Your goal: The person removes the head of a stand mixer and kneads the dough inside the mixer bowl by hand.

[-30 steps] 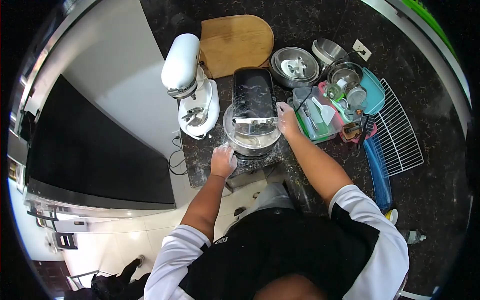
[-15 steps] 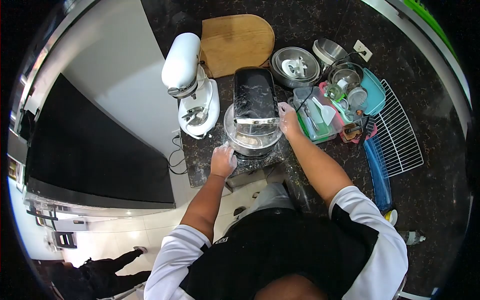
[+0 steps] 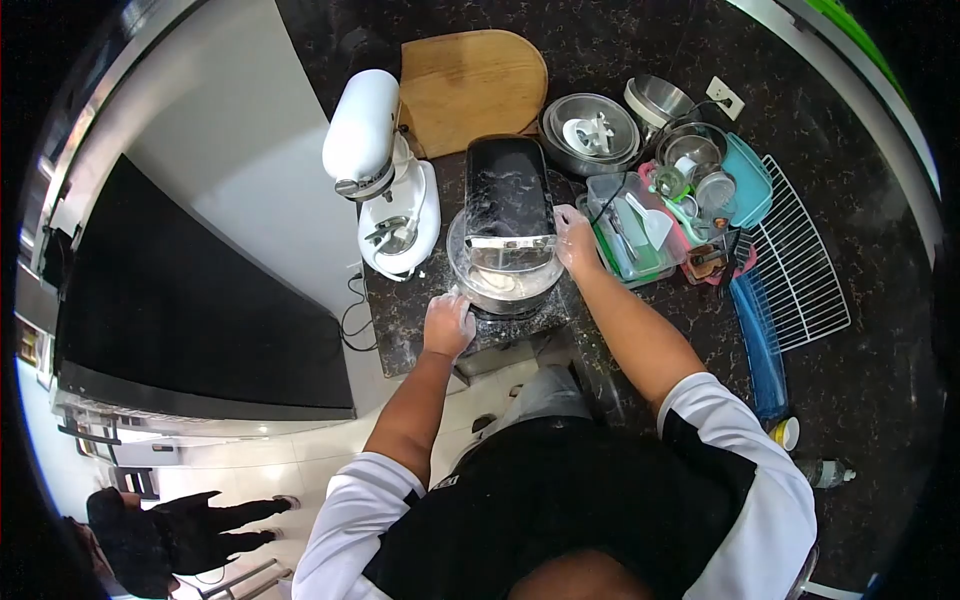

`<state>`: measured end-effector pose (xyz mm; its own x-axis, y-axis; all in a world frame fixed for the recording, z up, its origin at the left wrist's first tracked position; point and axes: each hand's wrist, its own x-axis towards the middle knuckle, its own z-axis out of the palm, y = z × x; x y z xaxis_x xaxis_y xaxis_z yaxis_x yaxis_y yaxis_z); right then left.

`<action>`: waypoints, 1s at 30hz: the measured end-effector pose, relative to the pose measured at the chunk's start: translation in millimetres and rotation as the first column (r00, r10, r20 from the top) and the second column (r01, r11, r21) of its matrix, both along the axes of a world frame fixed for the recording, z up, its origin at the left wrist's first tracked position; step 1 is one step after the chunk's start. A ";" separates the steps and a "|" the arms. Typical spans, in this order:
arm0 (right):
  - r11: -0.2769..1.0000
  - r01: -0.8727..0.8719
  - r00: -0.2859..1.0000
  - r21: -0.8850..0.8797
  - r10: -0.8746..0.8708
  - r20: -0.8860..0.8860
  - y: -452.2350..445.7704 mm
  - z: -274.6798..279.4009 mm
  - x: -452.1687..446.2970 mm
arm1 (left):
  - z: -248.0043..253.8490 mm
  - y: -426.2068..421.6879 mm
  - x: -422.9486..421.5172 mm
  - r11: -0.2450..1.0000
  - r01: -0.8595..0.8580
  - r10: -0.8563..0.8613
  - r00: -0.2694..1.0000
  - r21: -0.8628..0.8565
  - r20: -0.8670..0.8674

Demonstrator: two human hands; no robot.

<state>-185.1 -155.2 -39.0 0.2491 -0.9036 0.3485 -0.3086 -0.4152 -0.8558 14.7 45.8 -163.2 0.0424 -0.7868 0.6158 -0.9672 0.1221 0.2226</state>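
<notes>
A black mixer [image 3: 508,190] with flour on its top stands over a metal bowl [image 3: 510,297], which holds pale dough [image 3: 492,281] under a clear cover. My left hand [image 3: 449,323], dusted white, is closed at the bowl's lower left side; what its fingers hold, if anything, is too small to tell. On the mixer's right side, by the bowl's rim, rests my right hand [image 3: 573,238], its whitened fingers curled there; their grip is partly hidden. Flour lies scattered on the dark counter [image 3: 400,335] around the bowl.
To the left stands a white stand mixer [image 3: 375,150]. A wooden board [image 3: 475,85] lies behind. Nested bowls [image 3: 565,150], a plastic bin of utensils [image 3: 630,225] and a wire rack [image 3: 800,270] are at the right. Another person [image 3: 165,540] is at the lower left.
The other person has moved further into view at the lower left. The dough in the bowl shows a different shape. My hands have stayed in nearly the same places.
</notes>
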 end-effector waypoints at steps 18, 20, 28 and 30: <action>1.000 -0.023 0.998 0.006 0.023 -0.053 -6.7 -5.9 -2.6 | 5.0 0.9 -1.1 0.999 -0.008 0.008 1.000 0.042 -0.005; 1.000 -0.015 1.000 -0.020 0.015 -0.011 -7.9 -10.2 -1.6 | 6.1 2.1 -1.7 0.999 -0.007 0.007 1.000 0.048 -0.007; 1.000 -0.011 0.999 0.012 0.010 0.044 -5.0 -11.0 1.4 | -1.7 0.6 1.6 1.000 -0.003 0.003 1.000 0.004 -0.008; 1.000 -0.014 0.999 -0.001 0.014 0.043 -6.9 -11.7 1.6 | -3.6 -0.3 2.4 1.000 -0.006 0.006 1.000 0.028 -0.008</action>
<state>-183.6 -162.1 -50.6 0.2462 -0.9001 0.3594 -0.2659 -0.4193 -0.8680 17.1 45.6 -166.7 0.0520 -0.8034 0.5932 -0.9660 0.1101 0.2338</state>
